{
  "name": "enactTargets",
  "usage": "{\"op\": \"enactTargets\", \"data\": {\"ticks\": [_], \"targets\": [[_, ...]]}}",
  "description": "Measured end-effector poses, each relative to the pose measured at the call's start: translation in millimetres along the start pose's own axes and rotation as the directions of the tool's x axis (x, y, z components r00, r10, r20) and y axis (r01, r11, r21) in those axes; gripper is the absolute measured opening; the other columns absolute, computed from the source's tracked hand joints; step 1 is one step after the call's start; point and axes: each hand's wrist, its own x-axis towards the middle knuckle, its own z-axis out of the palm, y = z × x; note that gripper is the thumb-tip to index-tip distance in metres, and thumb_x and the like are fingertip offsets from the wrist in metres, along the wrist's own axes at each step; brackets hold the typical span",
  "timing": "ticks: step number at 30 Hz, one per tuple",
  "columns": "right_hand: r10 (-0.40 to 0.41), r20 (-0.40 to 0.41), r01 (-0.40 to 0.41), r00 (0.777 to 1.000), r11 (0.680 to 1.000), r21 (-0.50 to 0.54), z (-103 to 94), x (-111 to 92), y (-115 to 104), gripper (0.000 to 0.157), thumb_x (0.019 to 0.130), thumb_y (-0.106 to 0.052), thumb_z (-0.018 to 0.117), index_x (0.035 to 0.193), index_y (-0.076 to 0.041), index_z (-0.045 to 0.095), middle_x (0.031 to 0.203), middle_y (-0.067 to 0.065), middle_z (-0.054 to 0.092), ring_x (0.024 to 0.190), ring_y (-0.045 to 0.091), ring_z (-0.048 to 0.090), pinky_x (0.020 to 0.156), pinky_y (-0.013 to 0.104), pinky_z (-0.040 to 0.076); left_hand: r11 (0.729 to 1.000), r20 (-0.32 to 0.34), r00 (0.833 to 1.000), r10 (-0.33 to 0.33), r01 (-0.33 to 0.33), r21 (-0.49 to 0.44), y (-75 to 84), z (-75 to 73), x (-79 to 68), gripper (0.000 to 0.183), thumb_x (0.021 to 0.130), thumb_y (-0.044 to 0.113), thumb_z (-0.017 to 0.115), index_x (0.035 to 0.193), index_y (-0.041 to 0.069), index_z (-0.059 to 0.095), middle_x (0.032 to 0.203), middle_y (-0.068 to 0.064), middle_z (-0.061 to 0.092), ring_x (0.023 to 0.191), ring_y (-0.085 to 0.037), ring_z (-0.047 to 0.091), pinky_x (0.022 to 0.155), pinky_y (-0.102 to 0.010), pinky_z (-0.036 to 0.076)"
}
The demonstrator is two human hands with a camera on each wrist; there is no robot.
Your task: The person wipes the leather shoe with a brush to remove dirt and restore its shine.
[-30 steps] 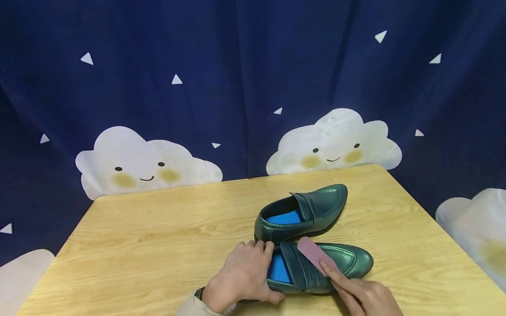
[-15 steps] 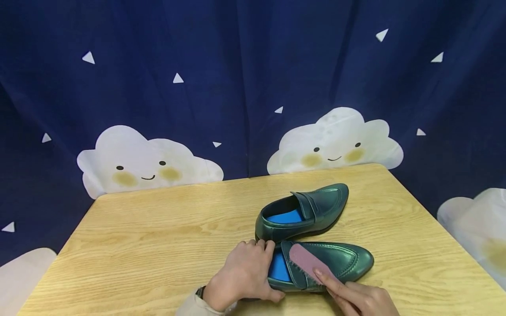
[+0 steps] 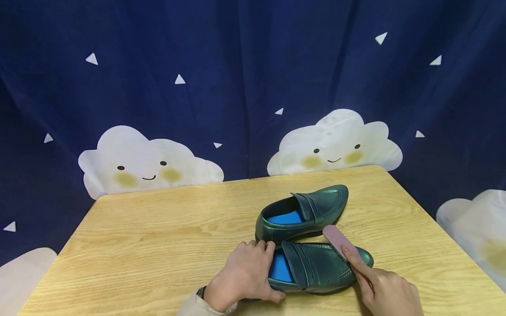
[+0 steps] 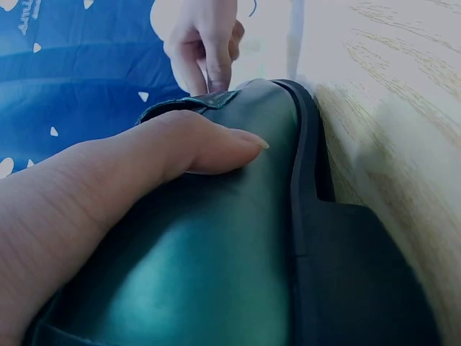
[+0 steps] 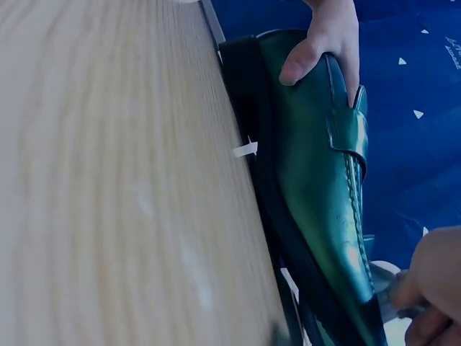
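Observation:
A dark green loafer [image 3: 332,263] with a blue insole lies on its sole near the table's front, toe to the right. My left hand [image 3: 249,270] grips it around the heel; in the left wrist view the thumb [image 4: 194,144] presses along its side. Between the fingers and thumb of my right hand [image 3: 385,285] is a pink-backed brush [image 3: 336,239], lying slantwise over the loafer's toe. Its bristles are mostly hidden beneath the back. In the right wrist view the right hand [image 5: 439,281] is partly cut off at the edge.
Just behind, a matching loafer [image 3: 324,208] points the same way, its heel close to the held one. Both are on a light wooden table [image 3: 158,237]. A navy curtain [image 3: 237,87] with printed clouds hangs along the table's back edge.
The brush first slid left onto the loafer's strap, then swept right to the toe with my right hand. My left hand and both loafers have stayed in place.

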Motion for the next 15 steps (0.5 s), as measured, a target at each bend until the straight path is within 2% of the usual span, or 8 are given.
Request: {"op": "enactTargets", "data": {"ticks": [4,12,15], "targets": [[0.055,0.057,-0.054,0.997,0.998,-0.033,-3.4,1.1,2.4,0.049,0.087,-0.018,0.066,0.135,-0.020,0.058,0.050,-0.005,0.032,0.045,0.015,0.032,0.043,0.033,0.024,1.000,-0.002,1.000,0.003,-0.003,0.003,-0.7,0.1,0.0,0.091,0.061,0.076,0.070,0.123,0.013,0.050,0.106,-0.007,0.061,0.091,-0.020,0.058,0.075,-0.033,0.047],[0.167,0.021,-0.166,0.986,0.985,-0.041,-15.5,2.8,18.6,0.051,0.090,-0.021,0.059,0.140,-0.020,0.051,0.049,0.000,0.043,0.043,0.020,0.042,0.039,0.037,0.030,1.000,0.011,1.000,0.007,-0.006,-0.013,-0.4,-0.5,1.4,0.092,0.061,0.075,0.070,0.125,0.013,0.050,0.109,-0.008,0.062,0.093,-0.021,0.059,0.077,-0.034,0.048],[0.183,0.044,-0.182,0.982,0.983,-0.032,-17.0,3.6,22.8,0.050,0.093,-0.023,0.057,0.142,-0.021,0.049,0.050,0.001,0.046,0.044,0.022,0.045,0.040,0.038,0.031,1.000,0.018,1.000,0.007,-0.006,-0.007,-0.6,-0.9,2.2,0.093,0.061,0.076,0.070,0.126,0.012,0.050,0.110,-0.008,0.062,0.094,-0.022,0.059,0.078,-0.034,0.048]]}}
